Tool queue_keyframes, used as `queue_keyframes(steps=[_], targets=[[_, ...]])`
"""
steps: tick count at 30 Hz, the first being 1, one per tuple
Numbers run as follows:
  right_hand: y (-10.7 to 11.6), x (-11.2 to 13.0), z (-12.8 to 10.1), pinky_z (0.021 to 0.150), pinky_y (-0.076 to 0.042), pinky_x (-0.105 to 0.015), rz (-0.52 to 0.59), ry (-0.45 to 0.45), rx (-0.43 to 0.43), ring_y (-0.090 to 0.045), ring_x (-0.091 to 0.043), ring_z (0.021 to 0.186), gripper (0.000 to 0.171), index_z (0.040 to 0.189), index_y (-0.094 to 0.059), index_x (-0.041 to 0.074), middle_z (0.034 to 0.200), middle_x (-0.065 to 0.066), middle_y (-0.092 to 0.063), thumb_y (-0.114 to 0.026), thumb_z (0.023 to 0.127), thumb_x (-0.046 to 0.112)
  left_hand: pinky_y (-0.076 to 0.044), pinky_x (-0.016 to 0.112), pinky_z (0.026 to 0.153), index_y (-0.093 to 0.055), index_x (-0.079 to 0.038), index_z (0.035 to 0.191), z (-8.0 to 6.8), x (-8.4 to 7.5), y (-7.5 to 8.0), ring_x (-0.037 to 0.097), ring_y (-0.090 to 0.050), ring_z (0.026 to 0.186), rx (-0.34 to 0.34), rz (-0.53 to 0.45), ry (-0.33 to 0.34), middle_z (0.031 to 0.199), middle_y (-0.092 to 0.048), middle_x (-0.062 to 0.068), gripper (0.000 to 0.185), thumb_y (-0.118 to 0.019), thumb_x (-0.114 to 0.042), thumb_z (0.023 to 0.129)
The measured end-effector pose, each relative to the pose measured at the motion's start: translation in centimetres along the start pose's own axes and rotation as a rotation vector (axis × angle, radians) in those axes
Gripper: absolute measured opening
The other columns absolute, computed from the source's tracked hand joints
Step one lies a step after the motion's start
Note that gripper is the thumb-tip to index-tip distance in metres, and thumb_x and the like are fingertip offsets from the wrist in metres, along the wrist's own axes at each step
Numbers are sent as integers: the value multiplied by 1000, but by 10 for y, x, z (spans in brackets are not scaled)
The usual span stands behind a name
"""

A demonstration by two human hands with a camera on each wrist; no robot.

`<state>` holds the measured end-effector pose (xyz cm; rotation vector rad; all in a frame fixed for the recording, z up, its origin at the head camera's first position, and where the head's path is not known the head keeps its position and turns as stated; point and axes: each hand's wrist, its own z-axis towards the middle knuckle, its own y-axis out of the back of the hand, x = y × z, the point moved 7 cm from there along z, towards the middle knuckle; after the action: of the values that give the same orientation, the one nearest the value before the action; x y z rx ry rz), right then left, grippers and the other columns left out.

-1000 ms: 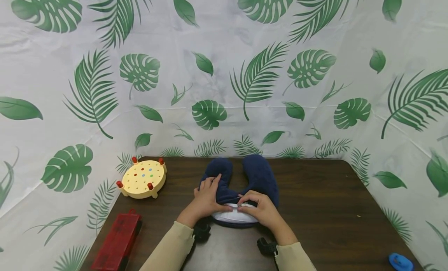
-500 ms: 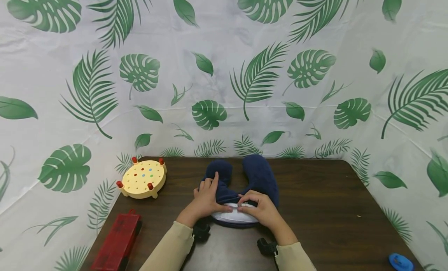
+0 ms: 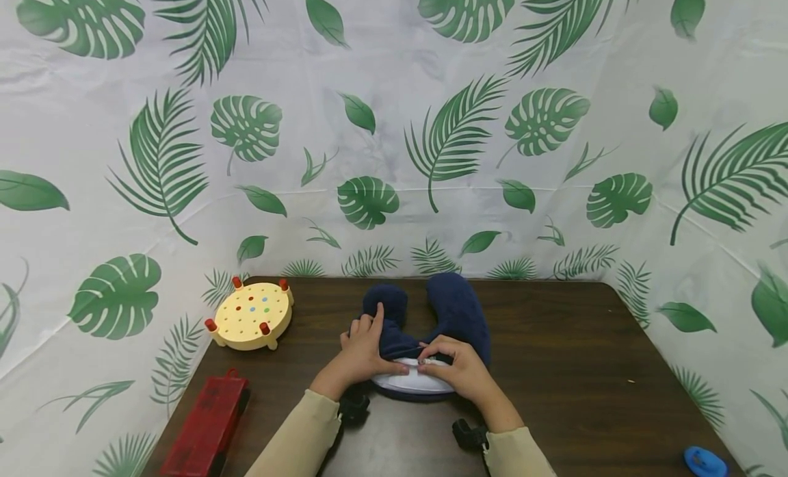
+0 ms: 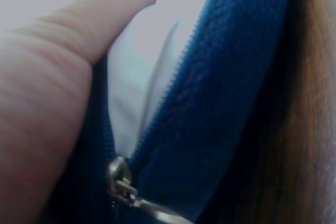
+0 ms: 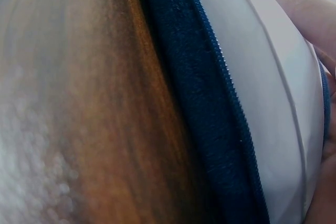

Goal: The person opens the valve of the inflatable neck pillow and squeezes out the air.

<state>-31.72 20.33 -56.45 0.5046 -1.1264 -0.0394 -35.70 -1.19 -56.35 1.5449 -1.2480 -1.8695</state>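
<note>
Your left hand (image 3: 360, 354) grips the navy pillow cover (image 3: 455, 313); right hand (image 3: 458, 371) fingers pinch its open zipper edge over the white insert (image 3: 409, 382). Hold the cover taut near the worktop's (image 3: 585, 367) front edge, so the slider (image 4: 123, 182) should run cleanly.

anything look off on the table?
Only the neck pillow: its navy cover is unzipped along the near edge, so the white inner cushion shows through the gap. The left hand and right hand hold it there. Nothing spilled or visibly damaged.

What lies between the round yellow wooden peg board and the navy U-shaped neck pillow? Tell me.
In the head view, only bare dark wooden table separates the round yellow peg board from the navy neck pillow.
</note>
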Motion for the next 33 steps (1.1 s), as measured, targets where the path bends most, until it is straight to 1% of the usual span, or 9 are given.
queue_keyframes(steps=[4,8,11,12,17,23,28,33], targets=[[0,-1,0,110,-51,-21,2,3,1,-74,-26,128,17,104,-84,17,105,4,-78,-91,90,25,-26,77,116,-3,-16,177,0,1,0,44,-34,148,11,-5,-10,163,-40,21,153,-94,-74,69],[-1,-1,0,111,-50,-21,3,2,6,-74,-25,128,16,103,-84,22,105,4,-78,-91,90,24,-29,74,114,4,-18,177,-1,3,0,40,-38,142,59,10,-33,160,-40,20,159,-98,-69,66],[-2,-1,0,113,-49,-21,5,-2,13,-74,-23,129,15,103,-84,24,104,4,-78,-91,89,25,-28,73,116,9,-20,176,-3,5,0,38,-39,138,101,14,-44,158,-40,19,164,-101,-66,63],[-2,-1,0,113,-49,-21,7,0,13,-74,-23,129,16,103,-84,25,104,4,-78,-92,89,24,-28,74,116,10,-20,176,-3,5,1,38,-39,138,105,12,-45,158,-40,19,166,-101,-66,62],[-1,0,1,112,-50,-22,4,26,3,-75,-23,127,16,103,-83,24,104,3,-78,-91,89,23,-27,74,116,10,-22,176,-4,2,0,38,-38,140,77,-5,-39,157,-41,17,166,-100,-69,61],[-1,2,0,112,-50,-22,4,67,16,-74,-27,129,20,107,-83,21,107,0,-78,-91,89,20,-23,76,119,11,-22,176,-2,1,0,44,-34,149,55,-27,-9,162,-38,19,167,-102,-65,61],[-1,1,-1,113,-49,-20,15,52,38,-72,-27,132,27,111,-83,21,110,0,-77,-93,86,19,-23,75,119,12,-21,176,-1,3,-1,43,-35,148,45,-25,18,163,-39,20,170,-103,-65,59],[0,0,0,112,-50,-20,0,48,24,-72,-24,131,24,109,-83,23,109,2,-77,-93,87,22,-24,75,119,17,-19,174,1,4,-1,44,-35,150,31,-29,31,167,-37,20,173,-104,-64,58]])
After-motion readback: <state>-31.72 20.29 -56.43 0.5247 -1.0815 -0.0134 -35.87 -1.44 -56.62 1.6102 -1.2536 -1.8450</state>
